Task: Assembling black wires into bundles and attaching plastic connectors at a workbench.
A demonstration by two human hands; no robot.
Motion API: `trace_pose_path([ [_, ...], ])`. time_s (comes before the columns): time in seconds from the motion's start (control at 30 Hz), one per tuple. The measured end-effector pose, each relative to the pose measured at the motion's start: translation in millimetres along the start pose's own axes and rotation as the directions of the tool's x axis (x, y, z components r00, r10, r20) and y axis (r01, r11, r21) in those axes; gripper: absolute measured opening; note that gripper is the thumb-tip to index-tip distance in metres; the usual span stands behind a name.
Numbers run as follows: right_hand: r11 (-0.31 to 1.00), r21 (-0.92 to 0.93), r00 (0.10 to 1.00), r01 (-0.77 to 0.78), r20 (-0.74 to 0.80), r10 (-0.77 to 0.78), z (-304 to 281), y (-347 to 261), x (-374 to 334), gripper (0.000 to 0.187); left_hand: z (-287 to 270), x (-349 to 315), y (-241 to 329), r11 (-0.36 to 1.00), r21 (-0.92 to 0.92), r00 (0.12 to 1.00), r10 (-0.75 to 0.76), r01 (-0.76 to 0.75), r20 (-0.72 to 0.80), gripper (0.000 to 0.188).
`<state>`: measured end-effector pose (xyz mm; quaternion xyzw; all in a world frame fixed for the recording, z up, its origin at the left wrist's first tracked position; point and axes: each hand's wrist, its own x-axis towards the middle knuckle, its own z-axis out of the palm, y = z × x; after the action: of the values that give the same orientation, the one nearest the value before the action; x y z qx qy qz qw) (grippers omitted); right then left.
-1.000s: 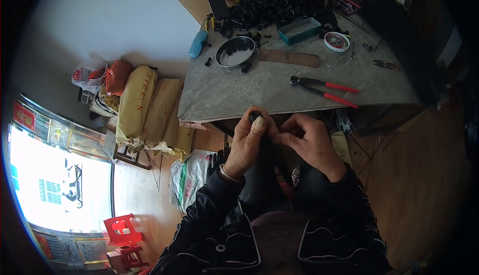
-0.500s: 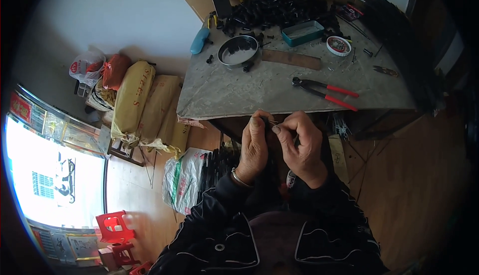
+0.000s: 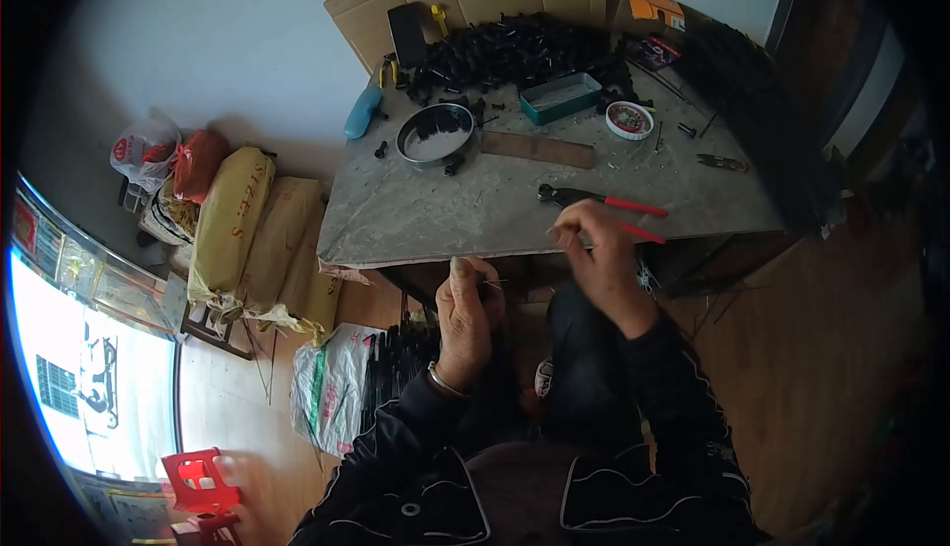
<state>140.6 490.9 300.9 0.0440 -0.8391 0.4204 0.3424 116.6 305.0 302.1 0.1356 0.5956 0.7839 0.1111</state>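
Observation:
My left hand [image 3: 463, 313] is closed, thumb uppermost, around a small dark piece [image 3: 485, 287] just off the table's front edge. A thin wire or needle-like end [image 3: 498, 281] sticks out to its right; the fingers hide most of the piece. My right hand [image 3: 606, 261] is apart from it, over the table's edge, with bent, parted fingers and nothing visible in them. Under and beyond that hand lie end-cutting pincers [image 3: 633, 206] with red handles, jaws to the left. The hand covers part of the nearer handle.
On the grey table [image 3: 416, 214] are a round metal dish [image 3: 404, 142], a green tray [image 3: 561, 100], a white-rimmed round tin [image 3: 628, 120], a flat brown bar [image 3: 537, 149] and a heap of black parts [image 3: 515, 51]. Stuffed yellow sacks [image 3: 233, 224] stand at left; red stools [image 3: 201, 482] below.
My right hand has left the left hand and moved up and forward to the pincers. My left hand still holds the small piece. The whole view has shifted slightly.

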Motion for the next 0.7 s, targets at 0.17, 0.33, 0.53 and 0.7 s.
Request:
trace_pose_path([
  [0.17,0.823,-0.55,0.985,0.143,0.163,-0.062,-45.3,62.2,3.5,0.023,-1.7,2.6,-1.3,1.0,0.004,1.0,-0.02,0.02,0.014,0.058],
  [0.33,0.836,-0.511,0.971,0.199,0.221,-0.097,-45.0,80.5,12.4,0.024,-1.2,2.1,0.1,1.0,0.026,0.999,0.0,-0.001,0.037,0.058],
  [0.53,0.941,0.194,0.956,-0.277,0.155,0.249,-34.2,23.2,-4.9,0.022,1.6,8.3,0.8,0.998,0.066,0.999,-0.024,0.022,0.026,0.061],
  [0.7,0.911,-0.233,0.924,0.341,0.261,-0.279,-43.2,-33.4,-10.6,0.044,2.2,11.0,0.1,0.996,0.073,0.998,-0.049,0.046,0.044,0.063],
])
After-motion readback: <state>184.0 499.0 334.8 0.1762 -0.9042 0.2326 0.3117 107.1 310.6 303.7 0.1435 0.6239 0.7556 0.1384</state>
